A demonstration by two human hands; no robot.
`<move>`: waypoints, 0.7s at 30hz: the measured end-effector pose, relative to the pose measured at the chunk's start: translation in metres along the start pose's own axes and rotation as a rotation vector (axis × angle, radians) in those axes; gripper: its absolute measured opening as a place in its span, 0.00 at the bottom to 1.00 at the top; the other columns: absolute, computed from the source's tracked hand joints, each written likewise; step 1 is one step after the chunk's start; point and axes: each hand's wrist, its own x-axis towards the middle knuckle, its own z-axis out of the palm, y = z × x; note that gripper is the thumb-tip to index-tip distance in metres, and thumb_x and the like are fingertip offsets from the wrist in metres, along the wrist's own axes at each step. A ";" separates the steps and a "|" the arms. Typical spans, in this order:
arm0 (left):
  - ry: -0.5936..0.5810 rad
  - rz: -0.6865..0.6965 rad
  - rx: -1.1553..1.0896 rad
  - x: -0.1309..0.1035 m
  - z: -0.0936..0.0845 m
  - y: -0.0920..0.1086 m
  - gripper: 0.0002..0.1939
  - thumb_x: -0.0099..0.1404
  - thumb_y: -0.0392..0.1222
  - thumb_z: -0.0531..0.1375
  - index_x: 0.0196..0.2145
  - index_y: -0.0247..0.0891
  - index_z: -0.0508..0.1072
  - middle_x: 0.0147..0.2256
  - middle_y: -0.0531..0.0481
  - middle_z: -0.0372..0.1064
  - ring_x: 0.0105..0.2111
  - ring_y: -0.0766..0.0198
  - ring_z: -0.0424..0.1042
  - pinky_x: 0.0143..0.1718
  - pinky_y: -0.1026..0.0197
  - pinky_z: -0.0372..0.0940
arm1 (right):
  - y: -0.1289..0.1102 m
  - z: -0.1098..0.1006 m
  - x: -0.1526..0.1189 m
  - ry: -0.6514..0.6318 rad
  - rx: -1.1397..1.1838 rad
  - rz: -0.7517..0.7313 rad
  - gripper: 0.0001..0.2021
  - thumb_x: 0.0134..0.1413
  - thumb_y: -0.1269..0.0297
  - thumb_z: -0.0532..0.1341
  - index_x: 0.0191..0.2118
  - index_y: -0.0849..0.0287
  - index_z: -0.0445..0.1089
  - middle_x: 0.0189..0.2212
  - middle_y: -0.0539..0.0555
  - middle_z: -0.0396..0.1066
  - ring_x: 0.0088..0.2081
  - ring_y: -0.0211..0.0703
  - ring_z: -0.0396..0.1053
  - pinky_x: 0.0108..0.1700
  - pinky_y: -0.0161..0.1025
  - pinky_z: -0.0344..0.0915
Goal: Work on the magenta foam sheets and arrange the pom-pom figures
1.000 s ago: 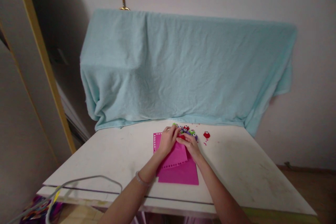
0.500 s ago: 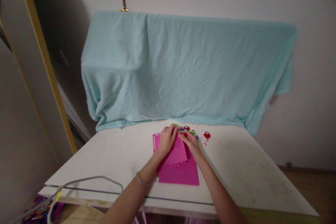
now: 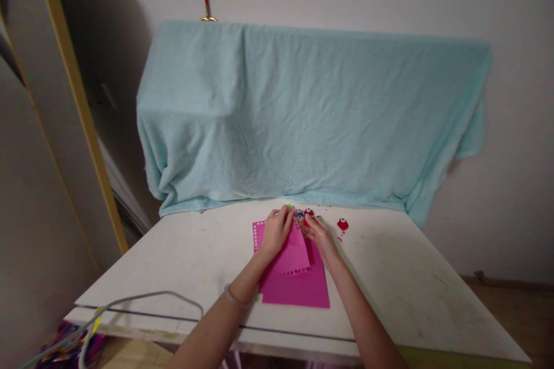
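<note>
My left hand [image 3: 277,232] is closed on a pink paper sheet [image 3: 294,255], fingers gathered at its far edge. Rows of small punched holes run along the sheet's edges, and its near right corner is lifted. Beneath it lies a larger, darker pink sheet [image 3: 298,293]. My right hand [image 3: 321,236] is at the sheet's far right corner, its fingers curled round a small red craft punch [image 3: 307,221], partly hidden. Just beyond the hands stand several small punches in red, green and purple, among them another red punch [image 3: 309,211]. Further right sits a lone red punch [image 3: 343,223].
Tiny pink paper bits [image 3: 340,237] lie near the lone punch. A light blue cloth [image 3: 311,115] covers something at the back of the white table [image 3: 415,294]. A grey cable [image 3: 151,294] loops over the front left edge.
My right hand has shifted slightly right, its fingers more curled and raised around the red punch. My left hand stays in place on the pink sheet.
</note>
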 end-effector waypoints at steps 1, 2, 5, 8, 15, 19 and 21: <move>-0.003 -0.004 0.002 0.000 0.000 0.000 0.10 0.72 0.47 0.48 0.37 0.43 0.66 0.34 0.50 0.71 0.37 0.61 0.71 0.40 0.62 0.61 | -0.001 0.001 -0.001 -0.003 0.008 0.006 0.19 0.45 0.47 0.67 0.35 0.58 0.74 0.32 0.56 0.75 0.31 0.45 0.72 0.34 0.39 0.66; -0.004 -0.005 0.002 0.000 0.000 0.000 0.11 0.72 0.47 0.48 0.37 0.43 0.66 0.34 0.50 0.71 0.38 0.61 0.71 0.40 0.62 0.61 | -0.001 0.001 -0.002 -0.007 0.018 0.008 0.19 0.45 0.47 0.67 0.36 0.58 0.74 0.32 0.56 0.75 0.32 0.45 0.73 0.34 0.39 0.66; 0.001 0.007 -0.006 0.000 0.000 -0.001 0.10 0.72 0.47 0.48 0.37 0.43 0.66 0.34 0.50 0.72 0.38 0.61 0.70 0.40 0.62 0.61 | -0.001 0.000 -0.001 -0.027 0.052 0.013 0.18 0.46 0.48 0.67 0.36 0.58 0.74 0.33 0.55 0.76 0.31 0.45 0.73 0.34 0.39 0.66; 0.004 0.021 -0.017 0.000 0.000 -0.001 0.11 0.72 0.47 0.47 0.38 0.43 0.66 0.35 0.50 0.72 0.37 0.61 0.70 0.40 0.62 0.61 | 0.002 -0.004 0.003 -0.050 0.082 -0.002 0.18 0.47 0.49 0.67 0.37 0.59 0.73 0.33 0.56 0.75 0.31 0.44 0.72 0.34 0.39 0.66; 0.012 -0.014 -0.005 0.001 0.002 0.000 0.11 0.72 0.46 0.48 0.38 0.43 0.66 0.34 0.50 0.72 0.37 0.60 0.70 0.41 0.60 0.60 | 0.006 -0.006 0.006 -0.027 0.063 -0.020 0.20 0.49 0.45 0.65 0.35 0.59 0.72 0.30 0.57 0.75 0.28 0.44 0.71 0.31 0.39 0.65; 0.028 -0.053 0.031 0.001 0.004 -0.003 0.12 0.72 0.48 0.47 0.37 0.43 0.66 0.31 0.51 0.71 0.34 0.60 0.70 0.37 0.62 0.59 | 0.005 -0.007 0.005 0.010 0.010 -0.096 0.20 0.50 0.43 0.63 0.33 0.58 0.71 0.30 0.56 0.75 0.28 0.45 0.71 0.31 0.39 0.65; 0.041 -0.069 0.044 0.001 0.005 -0.006 0.13 0.72 0.49 0.46 0.36 0.43 0.65 0.29 0.51 0.70 0.32 0.60 0.70 0.35 0.62 0.58 | 0.006 -0.007 0.006 0.017 -0.011 -0.127 0.20 0.51 0.43 0.63 0.32 0.58 0.71 0.30 0.55 0.75 0.28 0.45 0.71 0.31 0.40 0.65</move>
